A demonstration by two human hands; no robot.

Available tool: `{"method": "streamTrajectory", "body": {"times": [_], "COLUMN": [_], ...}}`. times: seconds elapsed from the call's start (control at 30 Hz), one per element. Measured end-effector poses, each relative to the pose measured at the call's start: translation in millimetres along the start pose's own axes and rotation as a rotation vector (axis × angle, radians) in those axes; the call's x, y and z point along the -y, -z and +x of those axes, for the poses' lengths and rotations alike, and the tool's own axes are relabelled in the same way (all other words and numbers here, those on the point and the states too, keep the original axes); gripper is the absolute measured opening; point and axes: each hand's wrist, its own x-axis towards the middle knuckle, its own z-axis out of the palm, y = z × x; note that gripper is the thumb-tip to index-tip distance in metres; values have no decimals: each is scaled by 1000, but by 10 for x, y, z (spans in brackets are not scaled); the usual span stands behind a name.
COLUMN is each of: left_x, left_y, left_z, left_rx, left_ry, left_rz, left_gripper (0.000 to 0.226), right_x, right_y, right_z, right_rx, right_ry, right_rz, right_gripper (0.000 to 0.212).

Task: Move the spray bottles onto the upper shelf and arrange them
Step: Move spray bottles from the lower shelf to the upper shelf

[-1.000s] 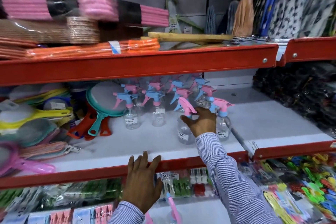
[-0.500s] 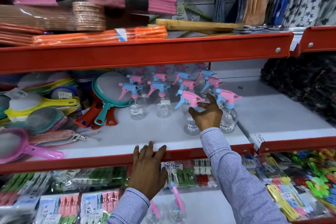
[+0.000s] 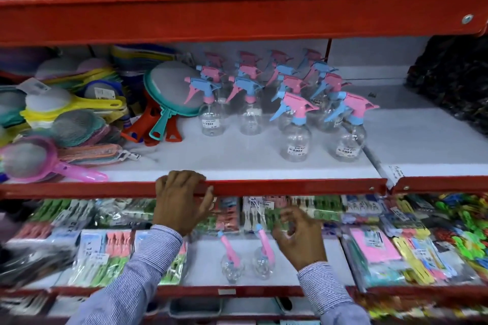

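two clear plastic spray bottles with pink triggers (image 3: 247, 258) stand on the lower white shelf (image 3: 206, 250), at about 6 o'clock from the pink-and-blue bottle group (image 3: 277, 97) on the red-edged upper shelf (image 3: 290, 187). the right hand (image 3: 299, 237) hovers at 3 o'clock of the pair, fingers (image 3: 287, 212) loosely spread and empty. the left hand (image 3: 182, 200) grips the upper shelf's lip. best to pinch one neck under the trigger, lift clear of that lip, then set it in the bare front space at 9 o'clock of the row.
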Motion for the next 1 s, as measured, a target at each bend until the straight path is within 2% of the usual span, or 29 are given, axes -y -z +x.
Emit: {"method": "streamTrajectory", "body": {"times": [0.1, 0.17, 0.23, 0.37, 0.53, 0.73, 0.83, 1.0], "left_x": [38, 44, 43, 76, 122, 127, 102, 74], "left_y": [-34, -39, -34, -20, 12, -29, -47, -36], "left_z": [-45, -65, -69, -86, -88, -101, -120, -124], "left_rx": [-17, -24, -8, 35, 29, -16, -26, -36], "left_ry": [-23, -22, -19, -19, -22, -26, -20, -17], "left_rz": [-28, -59, -73, -89, -96, -128, -152, -192], "left_gripper": [31, 28, 27, 27, 25, 26, 24, 19], "right_x": [-245, -274, -283, -235, 158, 954, 1410, 1819], "right_y": [-485, -684, -786, -810, -334, 685, 952, 1012], "right_z": [-99, -123, -109, -63, -29, -19, 180, 657], "right_rx": [345, 437, 447, 377, 265, 13, -120, -157], "right_ry": [-189, -244, -272, -306, -256, -49, 89, 197], "right_rz": [-159, -208, -244, -235, -153, -2, 115, 87], "right_gripper": [57, 55, 46, 32, 35, 35, 26, 27]}}
